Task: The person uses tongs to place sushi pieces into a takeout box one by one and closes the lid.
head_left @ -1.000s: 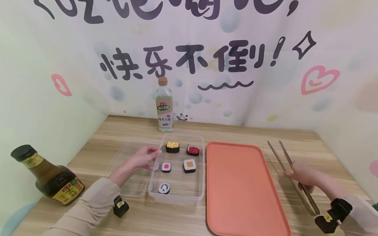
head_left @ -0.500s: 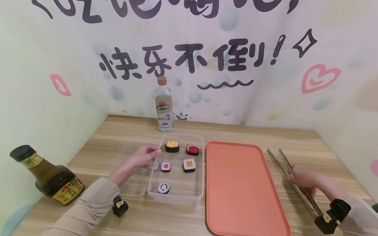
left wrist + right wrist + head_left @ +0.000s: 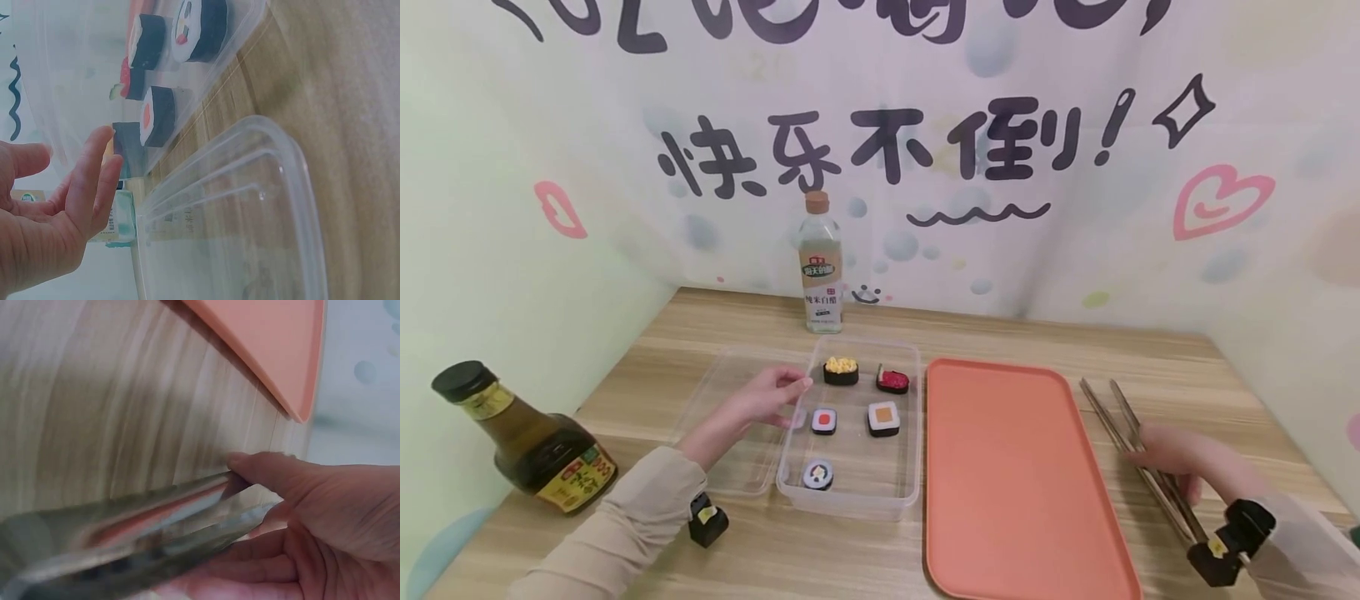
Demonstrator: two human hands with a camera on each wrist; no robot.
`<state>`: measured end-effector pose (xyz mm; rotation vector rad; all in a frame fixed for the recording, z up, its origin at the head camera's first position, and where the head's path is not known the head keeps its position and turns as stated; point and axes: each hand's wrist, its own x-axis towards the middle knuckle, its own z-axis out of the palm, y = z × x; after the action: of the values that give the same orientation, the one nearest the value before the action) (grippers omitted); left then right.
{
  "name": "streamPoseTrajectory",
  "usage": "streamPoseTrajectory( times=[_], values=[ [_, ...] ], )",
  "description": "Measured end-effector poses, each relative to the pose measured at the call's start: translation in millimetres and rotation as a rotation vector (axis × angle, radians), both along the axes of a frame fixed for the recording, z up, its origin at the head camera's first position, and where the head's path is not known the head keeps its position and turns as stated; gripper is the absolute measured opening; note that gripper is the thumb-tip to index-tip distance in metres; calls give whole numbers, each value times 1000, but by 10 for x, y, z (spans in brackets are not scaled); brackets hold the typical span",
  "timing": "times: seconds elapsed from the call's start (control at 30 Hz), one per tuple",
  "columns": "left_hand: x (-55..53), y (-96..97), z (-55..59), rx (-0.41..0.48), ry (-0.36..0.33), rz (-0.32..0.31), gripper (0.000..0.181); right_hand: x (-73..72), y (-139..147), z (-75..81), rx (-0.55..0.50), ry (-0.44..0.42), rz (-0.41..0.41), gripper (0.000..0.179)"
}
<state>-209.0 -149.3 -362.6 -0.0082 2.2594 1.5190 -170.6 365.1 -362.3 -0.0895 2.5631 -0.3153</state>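
Gripping metal tongs (image 3: 162,551) in the right hand (image 3: 1172,454), right of the orange tray (image 3: 1015,475) on a desk (image 3: 1075,337). Resting a relaxed, unclenched left hand (image 3: 771,396) at the outer side of a clear plastic container (image 3: 871,467) just left of the tray, with five sushi pieces (image 3: 824,421) inside and a rice vinegar bottle (image 3: 822,279) farther back, left of the tray.

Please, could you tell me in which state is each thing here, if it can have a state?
Box, open, with sushi inside
Lid, off, lying left of the box
Sushi, five pieces, spaced apart
Tray, flat, right of the box
Tongs, held, tips apart
Clear bottle, upright, capped
Dark bottle, standing, capped
Left hand, relaxed, at the box's left rim
Right hand, gripping the tongs
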Motion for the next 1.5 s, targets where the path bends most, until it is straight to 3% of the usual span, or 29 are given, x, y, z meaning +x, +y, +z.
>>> streamPoseTrajectory(
  times=[0.17, 0.3, 0.4, 0.47, 0.57, 0.63, 0.8, 0.87, 1.0, 1.13, 1.3, 1.4, 1.5],
  values=[
    [2, -6, -1, 1, -1, -4, 41, -11, -69, 5, 20, -26, 2, 35],
    [-7, -7, -21, -23, 21, -9, 41, -49, -134, 56, -19, -53, -63, 37],
    [-22, -18, -42, -75, 77, -22, 41, -140, -262, 148, -29, -21, -86, 47],
    [-35, -36, -56, -120, 136, -39, 40, -218, -399, 237, -22, 46, -50, 62],
    [-53, -79, -48, -190, 240, -67, 41, -347, -705, 402, -16, 140, 33, 73],
    [-68, -116, -28, -230, 292, -78, 42, -429, -971, 519, -19, 189, 76, 68],
    [-103, -242, 50, -306, 360, -104, 45, -613, -1696, 721, -68, 205, 146, 55],
    [-108, -303, 72, -346, 375, -118, 44, -662, -1948, 740, -143, 190, 171, 49],
    [-113, -418, 85, -407, 392, -135, 39, -676, -2428, 742, -403, 88, 165, 43],
    [-121, -544, 75, -431, 350, -93, 39, -646, -2953, 732, -690, -53, 39, 45],
    [-138, -722, 93, -499, 260, -23, 48, -649, -3626, 666, -1066, -266, -225, 53],
    [-138, -807, 111, -526, 206, -26, 60, -615, -3981, 606, -1169, -369, -397, 65],
    [-129, -871, 115, -522, 158, -44, 74, -559, -4275, 517, -1178, -388, -522, 71]
  ],
)
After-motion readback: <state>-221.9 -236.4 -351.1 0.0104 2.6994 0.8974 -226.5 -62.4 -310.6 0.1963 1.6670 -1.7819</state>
